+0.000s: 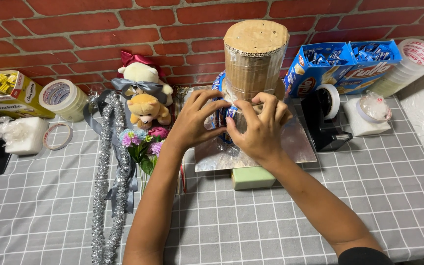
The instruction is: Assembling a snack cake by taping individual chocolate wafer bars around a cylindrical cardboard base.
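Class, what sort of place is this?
Probably a home craft table: a tape dispenser, silver tinsel and a small teddy bear lie on a checked tablecloth before a brick-pattern wall.

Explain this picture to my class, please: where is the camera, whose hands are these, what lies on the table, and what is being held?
There is one picture, taken by a camera worn on a person's head, looking down at their own two bare hands. No machine is involved. The left hand and right hand meet on small blue wrapped packets pressed against the base of a tall cardboard cylinder, which stands on a shiny silver board. That board rests on a green block. All this sits on a grey checked tablecloth before a brick wall. To the left lie silver tinsel, a small flower bunch, two soft toys and tape rolls. To the right are a black tape dispenser and open blue boxes of packets.
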